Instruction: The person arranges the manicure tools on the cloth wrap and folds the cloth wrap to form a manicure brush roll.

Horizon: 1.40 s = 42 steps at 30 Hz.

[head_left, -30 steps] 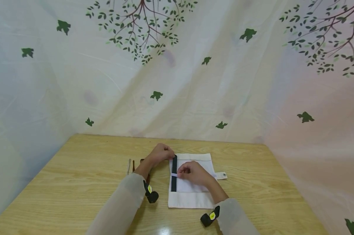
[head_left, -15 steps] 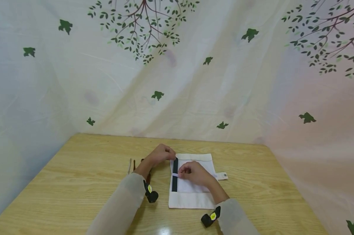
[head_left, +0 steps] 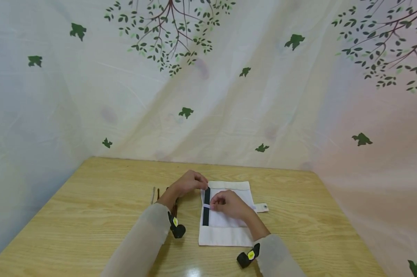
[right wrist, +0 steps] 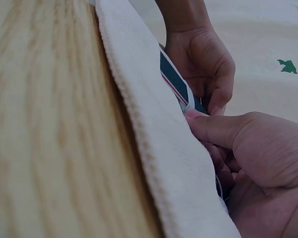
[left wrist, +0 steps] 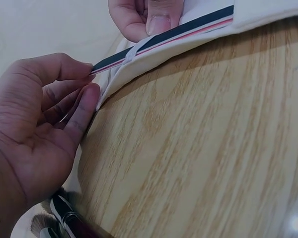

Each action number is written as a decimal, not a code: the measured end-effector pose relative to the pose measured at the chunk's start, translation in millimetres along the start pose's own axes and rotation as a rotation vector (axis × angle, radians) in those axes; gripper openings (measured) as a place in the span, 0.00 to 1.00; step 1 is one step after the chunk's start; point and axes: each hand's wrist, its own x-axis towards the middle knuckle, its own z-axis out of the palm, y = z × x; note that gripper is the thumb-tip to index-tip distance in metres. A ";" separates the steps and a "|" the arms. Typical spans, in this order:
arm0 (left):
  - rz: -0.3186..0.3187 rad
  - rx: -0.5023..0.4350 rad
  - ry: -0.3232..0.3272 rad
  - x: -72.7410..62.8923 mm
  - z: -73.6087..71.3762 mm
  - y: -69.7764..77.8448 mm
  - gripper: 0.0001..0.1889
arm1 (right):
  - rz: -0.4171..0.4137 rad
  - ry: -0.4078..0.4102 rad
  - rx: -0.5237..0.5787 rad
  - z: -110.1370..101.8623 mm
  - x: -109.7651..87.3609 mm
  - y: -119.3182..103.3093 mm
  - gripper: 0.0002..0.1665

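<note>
A white cloth roll-up case [head_left: 226, 236] lies unfolded on the table. Along its left side runs a long flat dark bar [head_left: 206, 217], whose edge shows white and red layers in the left wrist view. My left hand [head_left: 190, 182] pinches the bar's far end between thumb and fingers. A narrow white elastic band [left wrist: 133, 52] crosses over the bar. My right hand [head_left: 230, 204] pinches that band just right of the bar, its thumb at the band in the right wrist view. The bar's near end is tucked under the case's front flap.
Slim tools [head_left: 158, 194] lie left of the case, partly behind the left forearm. Brushes [left wrist: 64, 213] show under the left hand in the left wrist view. A snap tab [head_left: 262, 207] sticks out on the case's right. A printed curtain hangs behind the table [head_left: 309, 207].
My left hand has moved slightly nearer and to the right, with the bar's far end sliding a little toward the front flap. My right hand has stayed at the band.
</note>
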 end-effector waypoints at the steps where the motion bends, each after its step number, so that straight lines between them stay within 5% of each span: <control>1: 0.002 0.001 -0.005 0.0 -0.3 -0.5 0.07 | 0.000 0.001 0.001 0.0 -0.1 -0.3 0.04; 27: -0.007 0.055 0.010 0.8 -0.5 1.2 0.08 | -0.009 -0.029 0.016 -1.6 1.5 0.9 0.06; 35: -0.009 0.090 0.009 0.1 -2.2 1.0 0.11 | -0.051 -0.060 0.001 -15.4 -1.8 -7.3 0.03; 42: -0.001 0.107 0.000 0.8 -2.9 0.7 0.11 | 0.000 -0.049 -0.047 -28.3 -7.4 -2.3 0.03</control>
